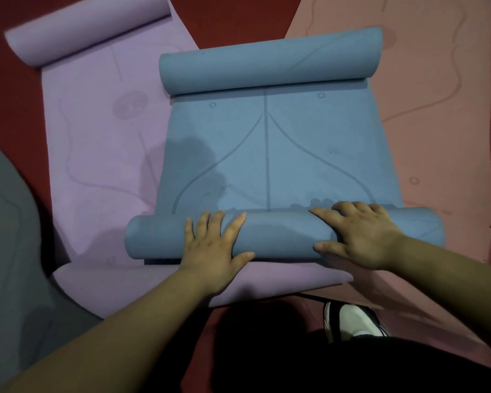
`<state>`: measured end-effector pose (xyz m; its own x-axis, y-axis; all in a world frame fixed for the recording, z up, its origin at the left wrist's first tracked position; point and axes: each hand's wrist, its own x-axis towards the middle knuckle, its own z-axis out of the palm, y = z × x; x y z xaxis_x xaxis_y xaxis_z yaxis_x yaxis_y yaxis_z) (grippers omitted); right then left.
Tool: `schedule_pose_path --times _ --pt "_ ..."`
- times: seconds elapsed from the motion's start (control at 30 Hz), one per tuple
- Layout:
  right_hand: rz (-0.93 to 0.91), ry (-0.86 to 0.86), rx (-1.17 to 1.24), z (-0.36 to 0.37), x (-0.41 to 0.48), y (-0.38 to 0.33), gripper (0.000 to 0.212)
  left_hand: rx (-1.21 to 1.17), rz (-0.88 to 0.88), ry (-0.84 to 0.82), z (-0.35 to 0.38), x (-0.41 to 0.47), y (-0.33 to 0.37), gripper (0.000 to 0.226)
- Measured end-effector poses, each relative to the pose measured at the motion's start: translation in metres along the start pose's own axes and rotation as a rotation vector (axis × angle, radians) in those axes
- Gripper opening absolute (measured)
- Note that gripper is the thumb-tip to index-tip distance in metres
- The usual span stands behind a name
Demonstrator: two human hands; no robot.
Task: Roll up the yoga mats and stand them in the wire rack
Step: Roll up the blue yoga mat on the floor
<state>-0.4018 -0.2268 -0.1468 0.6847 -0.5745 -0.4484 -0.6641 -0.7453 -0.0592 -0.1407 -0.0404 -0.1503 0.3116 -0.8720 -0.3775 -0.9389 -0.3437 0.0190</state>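
A blue yoga mat (270, 154) lies in the middle, rolled at both ends with a flat stretch between. The near roll (281, 236) lies crosswise just in front of me. My left hand (213, 248) rests flat on its left-centre part with the fingers spread. My right hand (357, 236) presses on its right part, fingers spread over the top. The far roll (267, 63) lies at the mat's other end. A purple mat (97, 143) lies under and left of the blue one, its far end curled. No wire rack is in view.
A pink mat (425, 109) is spread on the right and a grey mat (9, 236) on the left. Red floor (233, 18) shows between them. A white and black shoe (355, 321) stands near the bottom, beside my dark clothing.
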Motion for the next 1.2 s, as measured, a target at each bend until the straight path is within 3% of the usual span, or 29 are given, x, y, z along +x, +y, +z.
schedule_pose_path --times 0.1,0.33,0.67,0.87,1.03,1.2 --pt "-0.007 0.000 0.005 -0.001 0.004 0.003 0.095 -0.002 -0.007 -0.001 0.002 0.001 0.000 0.086" --pt "0.055 0.180 -0.021 0.023 -0.006 -0.003 0.084 -0.016 0.020 -0.042 -0.012 0.028 -0.008 0.079" --pt "0.041 0.091 -0.020 0.002 0.013 0.008 0.090 -0.019 -0.011 0.058 -0.003 0.018 -0.001 0.080" --pt "0.008 0.172 -0.043 0.014 0.007 0.012 0.093 -0.027 0.004 -0.054 -0.016 0.036 -0.009 0.078" --pt "0.007 0.090 -0.060 -0.003 0.015 0.015 0.097 -0.005 0.030 -0.104 -0.024 0.047 -0.011 0.098" --pt "-0.028 0.026 0.010 -0.022 0.027 0.020 0.096 0.020 0.072 -0.095 -0.034 0.064 -0.016 0.096"
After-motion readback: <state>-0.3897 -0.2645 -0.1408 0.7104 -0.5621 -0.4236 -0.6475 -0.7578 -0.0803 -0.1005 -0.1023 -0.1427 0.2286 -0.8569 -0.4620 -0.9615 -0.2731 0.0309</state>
